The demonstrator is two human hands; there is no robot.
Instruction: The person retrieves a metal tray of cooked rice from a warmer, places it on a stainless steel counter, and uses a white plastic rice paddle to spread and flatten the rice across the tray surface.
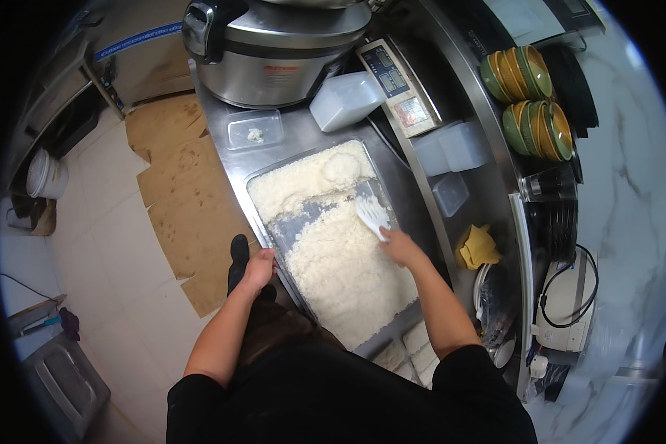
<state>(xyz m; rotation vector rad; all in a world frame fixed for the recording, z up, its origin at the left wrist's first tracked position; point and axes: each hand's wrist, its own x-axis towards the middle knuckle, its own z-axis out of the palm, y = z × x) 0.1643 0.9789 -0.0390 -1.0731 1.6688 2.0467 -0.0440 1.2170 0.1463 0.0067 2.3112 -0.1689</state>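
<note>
A shallow metal tray (284, 234) of cooked white rice (349, 277) lies before me on a steel counter. My left hand (260, 270) grips the tray's left rim. In my right hand (402, 248) is a white slotted rice paddle (371, 215), its prongs down at the tray's right side, touching the rice. A bare metal strip with scattered grains parts the large near mass from a smaller far band. A rounded mound of rice (342, 168) sits on that far band.
Beyond the tray stand a large rice cooker (277, 61), a clear lid (255, 130) with a rice clump, a white plastic tub (347, 101) and a digital scale (399, 89). Stacked bowls (516, 75) and a yellow cloth (479, 247) are on the right. Flattened cardboard (183, 205) covers floor at left.
</note>
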